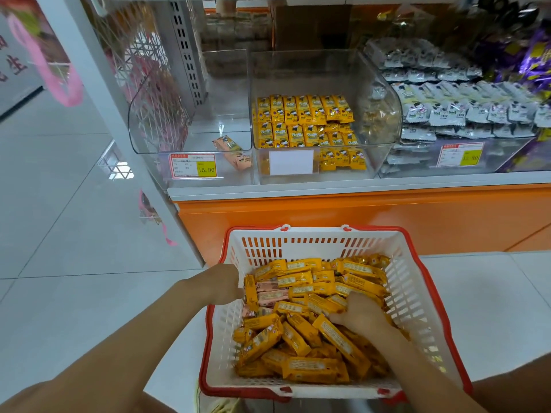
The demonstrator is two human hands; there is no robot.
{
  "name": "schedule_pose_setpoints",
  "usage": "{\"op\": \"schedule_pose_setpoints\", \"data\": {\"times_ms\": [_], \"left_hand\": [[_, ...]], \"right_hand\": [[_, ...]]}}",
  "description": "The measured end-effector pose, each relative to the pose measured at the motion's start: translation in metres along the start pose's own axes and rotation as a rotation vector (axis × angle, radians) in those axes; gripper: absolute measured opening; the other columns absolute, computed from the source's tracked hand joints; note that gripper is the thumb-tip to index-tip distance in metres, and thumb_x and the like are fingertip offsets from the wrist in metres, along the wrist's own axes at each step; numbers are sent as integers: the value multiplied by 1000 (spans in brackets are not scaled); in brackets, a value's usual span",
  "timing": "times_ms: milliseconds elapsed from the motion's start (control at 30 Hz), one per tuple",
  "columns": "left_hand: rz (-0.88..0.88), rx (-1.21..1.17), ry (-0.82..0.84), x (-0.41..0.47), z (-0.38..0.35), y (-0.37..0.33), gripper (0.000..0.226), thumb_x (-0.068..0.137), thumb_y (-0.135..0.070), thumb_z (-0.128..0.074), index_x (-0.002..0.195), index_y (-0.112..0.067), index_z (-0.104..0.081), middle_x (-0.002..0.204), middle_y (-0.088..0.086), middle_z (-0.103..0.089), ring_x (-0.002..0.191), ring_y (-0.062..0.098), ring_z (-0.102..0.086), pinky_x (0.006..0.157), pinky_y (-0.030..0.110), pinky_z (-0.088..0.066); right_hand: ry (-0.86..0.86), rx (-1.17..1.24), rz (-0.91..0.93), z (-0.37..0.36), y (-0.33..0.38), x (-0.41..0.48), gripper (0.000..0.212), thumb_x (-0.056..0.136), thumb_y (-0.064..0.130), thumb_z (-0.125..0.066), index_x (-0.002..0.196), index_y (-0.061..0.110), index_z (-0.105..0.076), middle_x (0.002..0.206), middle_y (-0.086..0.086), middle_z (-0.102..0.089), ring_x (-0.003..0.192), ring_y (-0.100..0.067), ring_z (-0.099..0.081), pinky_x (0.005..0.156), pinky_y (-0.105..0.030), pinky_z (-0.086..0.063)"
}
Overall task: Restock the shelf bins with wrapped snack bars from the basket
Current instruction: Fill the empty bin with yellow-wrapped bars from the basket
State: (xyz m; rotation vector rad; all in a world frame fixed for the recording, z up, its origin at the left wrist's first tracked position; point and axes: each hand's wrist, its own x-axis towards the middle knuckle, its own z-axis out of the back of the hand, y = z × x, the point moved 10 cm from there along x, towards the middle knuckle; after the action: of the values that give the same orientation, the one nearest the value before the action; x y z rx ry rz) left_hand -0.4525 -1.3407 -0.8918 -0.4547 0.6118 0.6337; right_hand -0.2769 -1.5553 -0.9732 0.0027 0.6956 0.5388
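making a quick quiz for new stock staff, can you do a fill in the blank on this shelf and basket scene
The basket has white walls and a ___ rim.
Most snack bars in it are wrapped in ___.
The price tag on the left bin reads ___.
The right hand reaches among bars inside the ___.
Missing: red; yellow; 15.80; basket

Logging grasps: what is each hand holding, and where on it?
Right hand curls round yellow wrapped snack bars, hold point hidden; left hand rests at the red-rimmed white basket's left wall, grip unclear.
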Motion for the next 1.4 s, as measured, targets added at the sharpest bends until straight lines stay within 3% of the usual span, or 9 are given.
{"op": "schedule_pose_setpoints", "data": {"times_ms": [133, 200, 267, 500, 733, 900, 1033, 1233, 1400], "left_hand": [[14, -295, 25, 0, 2, -12, 39, 93, -26, -57, 59, -10, -48, 56, 3, -44, 52, 15, -42, 54, 27, -39], [23, -652, 56, -3, 5, -24, 25, 91, -30, -63, 88, -5, -64, 81, 10, -65, 66, 16, -62, 68, 25, -54], [7, -983, 75, -6, 10, -37, 44, 85, -36, -68, 107, 2, -64, 96, 15, -70, 76, 19, -71, 69, 24, -58], [-62, -1479, 21, -14, 36, -59, 34, 86, -25, -66, 108, 1, -67, 96, 17, -73, 79, 19, -72, 63, 22, -57], [-101, -1560, 75, -15, 48, -67, 39, 73, -27, -69, 105, -4, -67, 99, 17, -72, 83, 21, -72, 67, 27, -59], [-174, -1600, 129, -16, 56, -88, 43, 76, -23, -67, 115, -3, -63, 106, 17, -70, 84, 20, -71, 69, 29, -59], [-276, -1636, 217, -17, 64, -106, 51, 76, -17, -66, 123, 0, -58, 121, 20, -64, 99, 25, -66, 85, 34, -57], [-407, -1633, 255, -20, 77, -127, 44, 78, -13, -61, 121, -2, -59, 118, 19, -65, 100, 26, -68, 88, 37, -55], [-474, -1625, 264, -22, 87, -138, 41, 79, -9, -60, 119, 2, -59, 117, 19, -65, 98, 25, -68, 86, 35, -56]], "right_hand": [[-75, 160, 109, 39, 34, -14, 66, 84, 48, -64, 134, 9, -45, 121, -4, -53, 100, -17, -54, 71, -27, -43], [-160, 256, 197, 65, 59, -30, 73, 83, 47, -67, 140, 11, -39, 129, -5, -52, 112, -21, -55, 77, -26, -41], [-279, 317, 314, 90, 85, -54, 70, 81, 46, -70, 137, 16, -40, 124, -1, -57, 109, -18, -56, 79, -25, -44], [-550, 377, 539, 131, 117, -108, 70, 77, 48, -74, 136, 25, -44, 122, 8, -55, 115, -13, -48, 91, -27, -42], [-420, 479, 639, 143, 113, -106, 66, 79, 21, -77, 135, 38, -46, 120, 19, -59, 107, 3, -51, 89, -7, -38], [-317, 770, 612, 149, 100, -99, 52, 81, 15, -74, 114, 51, -54, 112, 17, -57, 109, -5, -55, 90, -31, -49], [-114, 1192, 542, 148, 87, -88, 47, 78, 13, -77, 117, 36, -62, 110, 0, -66, 102, -14, -64, 78, -25, -51], [-164, 1315, 559, 159, 74, -87, 30, 87, 7, -65, 115, 19, -64, 106, -2, -72, 98, -19, -68, 75, -25, -52], [-290, 1261, 610, 173, 73, -98, 28, 87, 11, -65, 111, 27, -65, 105, 11, -72, 100, -7, -67, 75, -18, -52]]}}
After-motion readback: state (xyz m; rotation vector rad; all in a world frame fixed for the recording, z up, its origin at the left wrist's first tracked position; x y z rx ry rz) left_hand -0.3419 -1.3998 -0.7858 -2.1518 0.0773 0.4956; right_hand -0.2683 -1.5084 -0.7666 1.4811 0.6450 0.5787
